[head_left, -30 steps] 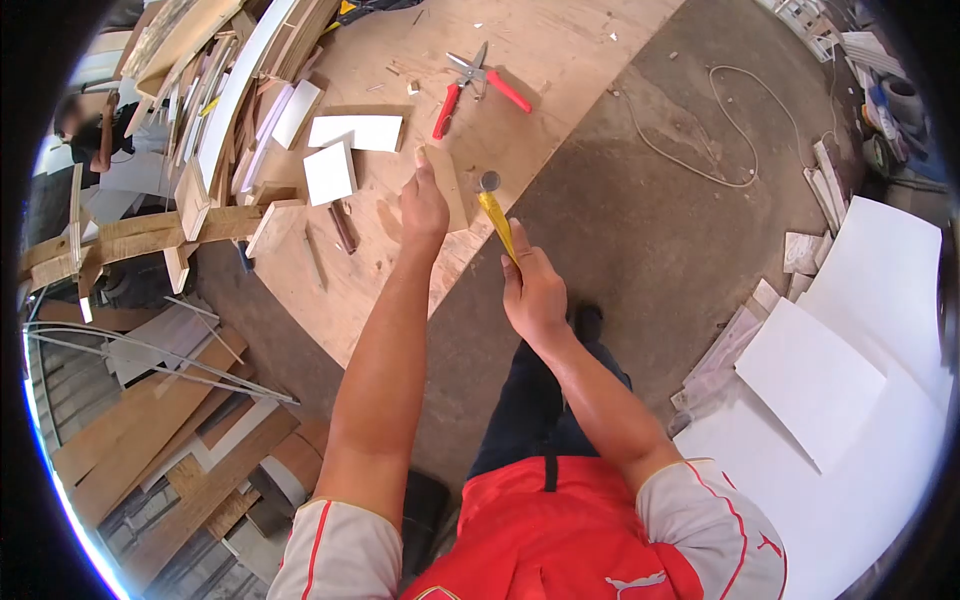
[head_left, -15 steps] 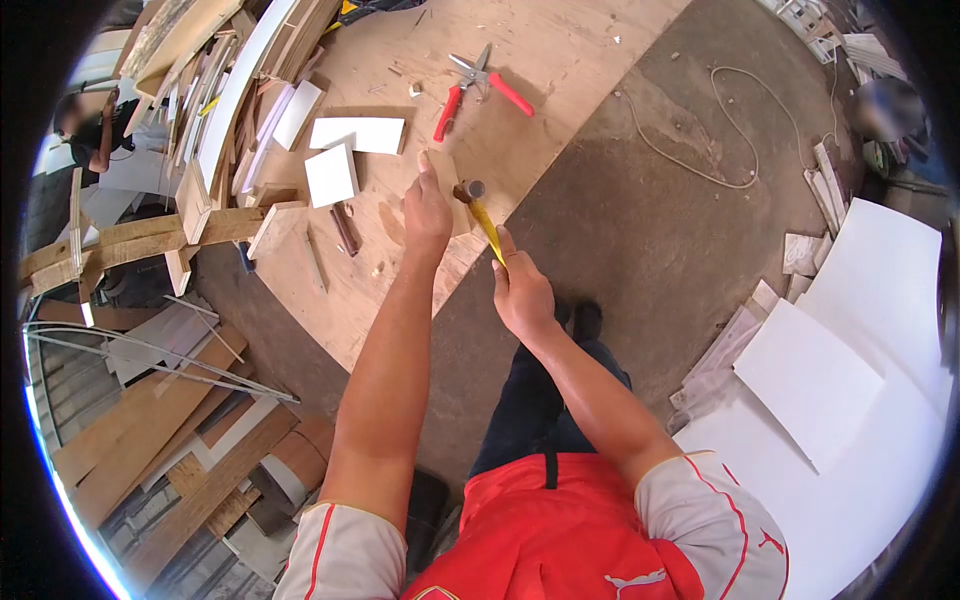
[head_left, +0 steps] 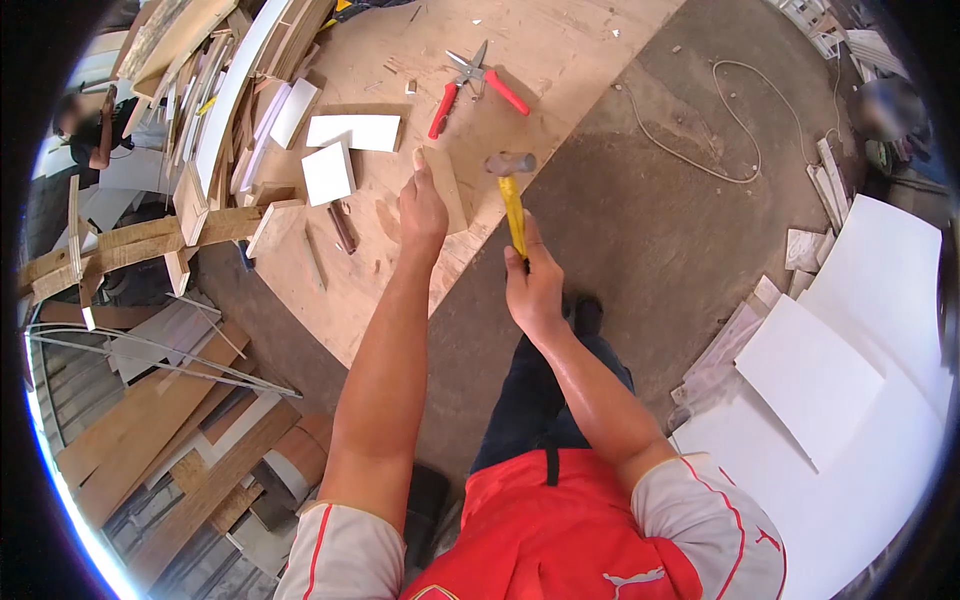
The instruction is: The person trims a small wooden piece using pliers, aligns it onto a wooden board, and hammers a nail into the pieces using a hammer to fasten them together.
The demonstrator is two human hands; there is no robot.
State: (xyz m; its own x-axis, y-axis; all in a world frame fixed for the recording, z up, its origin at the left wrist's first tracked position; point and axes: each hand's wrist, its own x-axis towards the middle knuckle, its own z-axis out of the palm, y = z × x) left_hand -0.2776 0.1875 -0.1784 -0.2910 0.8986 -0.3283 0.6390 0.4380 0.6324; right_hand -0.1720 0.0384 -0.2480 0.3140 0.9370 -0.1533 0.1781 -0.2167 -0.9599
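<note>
My right hand (head_left: 535,280) is wrapped round the yellow handle of a hammer (head_left: 512,205), its metal head raised beside the workbench edge. My left hand (head_left: 424,212) is closed at the edge of a pale wooden piece (head_left: 450,190) on the plywood bench top (head_left: 560,70); its thumb points away from me and the other fingers are mostly hidden. Beyond it lie red-handled snips (head_left: 470,85) with their blades apart. Two white-faced blocks (head_left: 355,132) sit left of the hand, with a dark brown tool (head_left: 342,228) nearer to me.
Stacked wood strips (head_left: 225,110) crowd the bench's left side. Offcuts (head_left: 180,470) cover the floor at lower left, and large white panels (head_left: 810,380) lie at right. A cable (head_left: 745,130) curls on the floor. One person (head_left: 95,130) is at far left, another (head_left: 890,115) at far right.
The hammer has swung up and to the right, away from my left hand, and its head has turned sideways. My left hand stays almost in place.
</note>
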